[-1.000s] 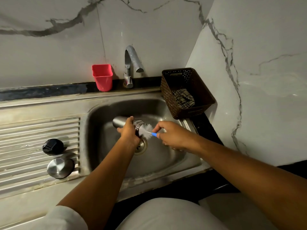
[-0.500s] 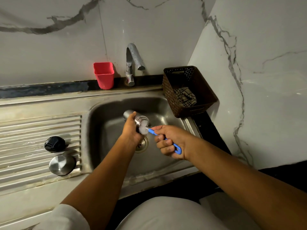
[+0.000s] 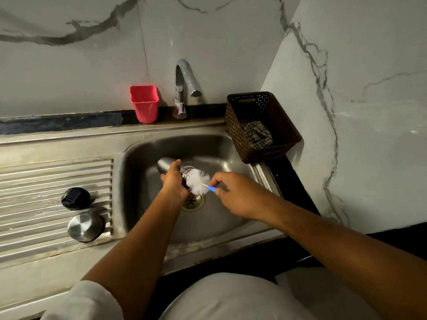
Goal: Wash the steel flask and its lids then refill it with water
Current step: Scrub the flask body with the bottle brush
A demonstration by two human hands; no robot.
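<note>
Now the black lid (image 3: 75, 199) and steel lid (image 3: 85, 225) wait on the drainboard (image 3: 46, 172). The left hand (image 3: 173, 181) grips the steel flask (image 3: 165, 163) sideways over the sink (image 3: 138, 204). The brush (image 3: 196, 181), deeper in the mouth a moment ago, is drawn out to the rim, and the right hand (image 3: 238, 195) pinches its handle. Interior scrubbing looks nearly finished.

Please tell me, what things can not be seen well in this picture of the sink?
- Head view, inside of the round steel flask: its mouth is behind the white bristle brush.
- Head view, the brush's blue handle: mostly hidden inside the right hand.
- Head view, round metal drain: partly behind the left hand.
- Head view, checked cloth: partly hidden by the brown perforated basket wall.
</note>
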